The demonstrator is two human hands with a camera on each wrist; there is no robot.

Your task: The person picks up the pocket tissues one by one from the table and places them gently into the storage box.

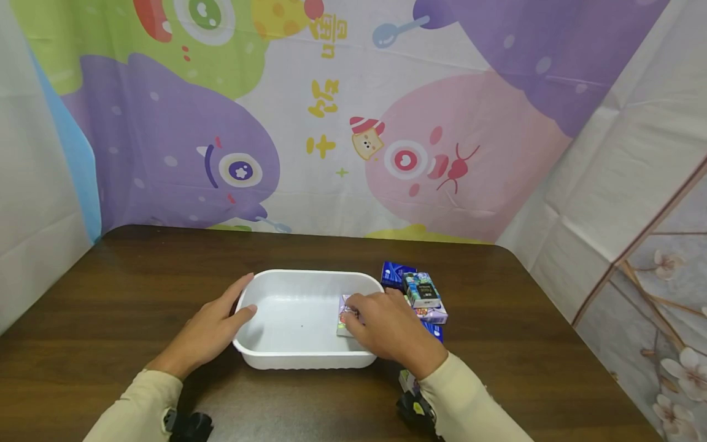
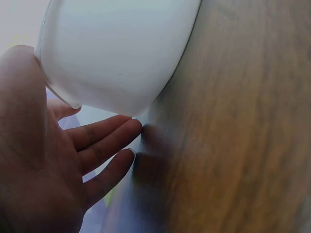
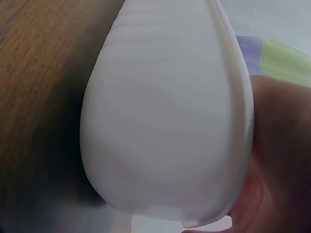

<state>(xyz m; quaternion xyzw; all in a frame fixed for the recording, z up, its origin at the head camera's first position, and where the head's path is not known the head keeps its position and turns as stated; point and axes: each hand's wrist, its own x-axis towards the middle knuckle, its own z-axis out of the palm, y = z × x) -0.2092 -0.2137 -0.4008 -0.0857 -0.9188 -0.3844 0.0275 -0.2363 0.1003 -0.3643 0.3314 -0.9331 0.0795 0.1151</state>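
Observation:
A white plastic tub (image 1: pixel 287 361) stands on the table. My left hand (image 1: pixel 207 331) holds its left end: the thumb lies over the rim, and in the left wrist view the other fingers (image 2: pixel 109 145) reach along the outer wall. Over the tub's right rim reaches my right hand (image 1: pixel 389 325), its curled fingers on a small purple printed packet (image 1: pixel 343 325) inside, at the right end. The hand covers much of this packet. In the right wrist view the tub wall (image 3: pixel 165 111) hides the fingertips.
Right of the tub lies a pile of small packets: a dark blue one (image 1: pixel 394 273), a blue-green one with a black label (image 1: pixel 422 290), a purple one (image 1: pixel 433 314) and another blue one (image 1: pixel 433 331). One more packet (image 1: pixel 407 382) shows partly by the right sleeve. A printed curtain (image 1: pixel 309 202) hangs behind the table.

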